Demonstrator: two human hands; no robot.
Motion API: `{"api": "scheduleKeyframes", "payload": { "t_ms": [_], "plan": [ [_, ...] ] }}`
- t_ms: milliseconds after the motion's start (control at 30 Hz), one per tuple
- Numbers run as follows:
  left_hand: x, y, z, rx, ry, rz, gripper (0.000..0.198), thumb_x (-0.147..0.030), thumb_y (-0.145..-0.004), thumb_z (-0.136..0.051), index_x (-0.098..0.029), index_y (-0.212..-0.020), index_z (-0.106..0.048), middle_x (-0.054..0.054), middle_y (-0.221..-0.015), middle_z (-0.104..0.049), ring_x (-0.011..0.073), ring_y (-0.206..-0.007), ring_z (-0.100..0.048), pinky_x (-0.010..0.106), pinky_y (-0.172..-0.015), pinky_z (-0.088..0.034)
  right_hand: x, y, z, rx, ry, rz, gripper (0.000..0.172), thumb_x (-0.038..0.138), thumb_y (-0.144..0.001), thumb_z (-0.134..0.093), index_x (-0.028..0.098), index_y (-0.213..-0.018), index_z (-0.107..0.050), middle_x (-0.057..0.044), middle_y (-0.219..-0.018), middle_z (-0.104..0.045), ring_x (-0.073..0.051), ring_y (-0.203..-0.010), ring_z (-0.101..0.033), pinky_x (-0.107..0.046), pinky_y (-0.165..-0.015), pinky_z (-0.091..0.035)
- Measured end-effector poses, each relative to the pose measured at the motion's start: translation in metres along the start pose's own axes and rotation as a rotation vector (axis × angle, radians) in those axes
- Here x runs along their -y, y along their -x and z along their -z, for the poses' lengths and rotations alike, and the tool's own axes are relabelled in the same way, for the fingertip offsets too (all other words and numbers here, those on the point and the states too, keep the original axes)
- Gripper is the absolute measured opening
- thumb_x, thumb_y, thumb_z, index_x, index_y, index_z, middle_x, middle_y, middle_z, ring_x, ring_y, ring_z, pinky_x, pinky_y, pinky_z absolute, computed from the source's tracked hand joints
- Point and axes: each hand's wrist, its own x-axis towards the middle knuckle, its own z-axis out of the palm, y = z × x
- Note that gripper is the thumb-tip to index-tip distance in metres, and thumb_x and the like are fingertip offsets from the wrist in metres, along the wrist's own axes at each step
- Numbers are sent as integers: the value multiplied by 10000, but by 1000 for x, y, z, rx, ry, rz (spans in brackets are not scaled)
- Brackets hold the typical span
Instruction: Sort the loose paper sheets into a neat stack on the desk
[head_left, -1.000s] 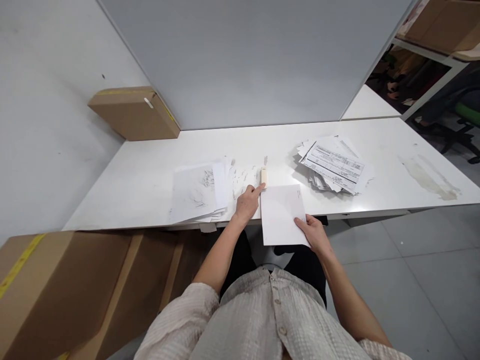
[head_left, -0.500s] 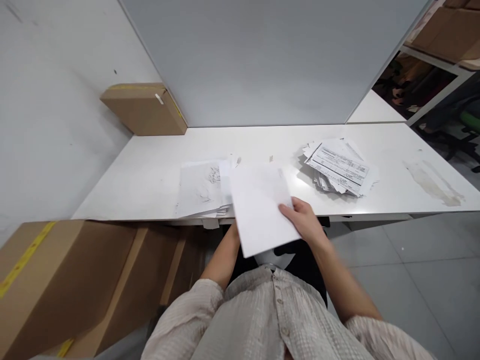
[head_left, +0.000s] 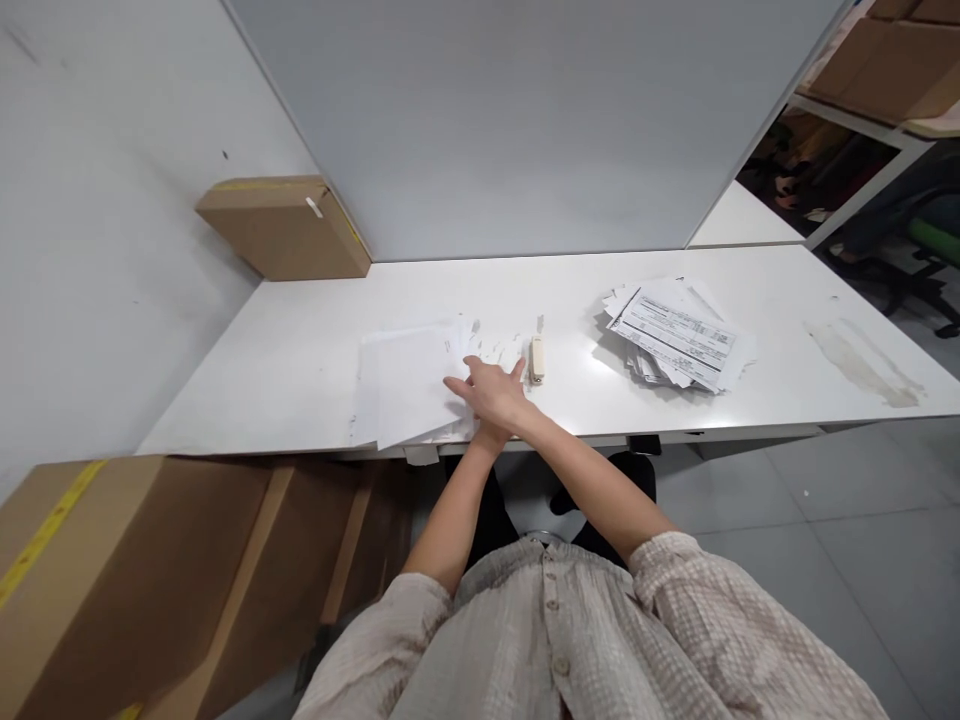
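Observation:
My right hand [head_left: 493, 394] reaches across to the left with its fingers spread, and it is open. Its fingertips are at the right edge of a pile of white paper sheets [head_left: 416, 380]. Only the wrist and part of my left hand [head_left: 491, 436] show beneath it, and its fingers are hidden. The top sheet lies slightly askew, blank side up. A small cream stapler [head_left: 537, 360] stands on the white table just right of my right hand.
An untidy stack of printed papers [head_left: 675, 335] lies on the right of the white table [head_left: 300, 350]. A cardboard box [head_left: 289, 230] leans in the back left corner. Larger cardboard boxes [head_left: 142, 560] stand at the lower left. A grey panel [head_left: 525, 120] rises behind the table.
The white sheet that my right hand held over the table's front edge now lies on the left pile. My right hand has moved left and released it. The stapler has come into view.

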Motion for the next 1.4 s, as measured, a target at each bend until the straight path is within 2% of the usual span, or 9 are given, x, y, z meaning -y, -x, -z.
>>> {"api": "scheduleKeyframes", "payload": {
  "t_ms": [100, 233, 367, 500, 700, 967, 1133, 1300, 1400],
  "plan": [
    [-2, 0, 1, -18, -83, -15, 415, -205, -901, -316, -62, -1236, -515, 99, -873, -637, 182, -813, -603, 259, -673, -498, -33, 16, 59, -51, -23, 57, 323, 442, -836, -514, 191, -1015, -612, -66, -881, -667, -207, -804, -602, -374, -802, -441],
    [-1, 2, 1, -36, -162, -181, 474, -179, -907, -338, -158, -1381, -349, 109, -1019, -628, 182, -896, -609, 249, -739, -469, -106, 25, 145, -492, 458, -98, 376, 351, -864, -471, 139, -1159, -568, -170, -1133, -605, -289, -1019, -532, -432, -858, -400],
    [1, 3, 0, -64, -157, -185, 465, -203, -922, -302, -163, -1384, -330, 110, -1019, -620, 187, -917, -601, 261, -751, -462, -160, 26, 189, -481, 757, -206, 502, 363, -805, -543, 152, -1259, -501, -170, -1273, -531, -346, -1126, -440, -459, -852, -383],
    [2, 4, 0, -82, -143, -195, 457, -206, -920, -308, -161, -1374, -340, 105, -1011, -621, 187, -915, -601, 271, -771, -461, -174, 26, 197, -399, 799, -259, 340, 370, -852, -442, 181, -1037, -657, -141, -1110, -629, -306, -1000, -519, -391, -773, -400],
    [2, 4, 0, -76, -161, -202, 460, -201, -918, -309, -160, -1374, -342, 110, -1022, -624, 191, -925, -604, 272, -766, -465, -172, 27, 209, -414, 759, -315, 375, 266, -864, -350, 132, -884, -700, -172, -871, -674, -258, -802, -585, -322, -653, -364],
    [1, 5, 0, -95, -121, -201, 459, -203, -915, -314, -151, -1369, -356, 120, -1047, -625, 202, -941, -605, 286, -772, -470, -180, 28, 212, -598, 538, -297, 238, 342, -744, -521, 154, -708, -662, -68, -647, -622, -186, -645, -518, -277, -589, -335],
    [3, 4, -2, -117, -70, -219, 461, -215, -913, -304, -138, -1361, -383, 137, -1022, -631, 218, -888, -609, 300, -718, -467, -185, 30, 211, -529, 559, -237, 307, 388, -797, -479, 161, -677, -649, -65, -625, -601, -176, -604, -483, -282, -566, -312],
    [5, 4, -1, -156, 138, -195, 443, -284, -901, -385, -167, -1323, -452, 111, -971, -639, 181, -794, -592, 291, -728, -447, -155, 52, 214, -757, 749, 25, 292, 281, -874, -375, 161, -828, -637, -111, -822, -631, -204, -717, -510, -299, -616, -326],
    [-2, 8, 5, -163, 472, -120, 485, -369, -846, -523, -212, -1302, -474, 76, -987, -643, 140, -766, -573, 270, -743, -445, -118, 83, 203, -800, 657, 184, 275, 321, -909, -376, 172, -867, -603, -51, -675, -575, -162, -603, -476, -276, -572, -323]
  ]
}}
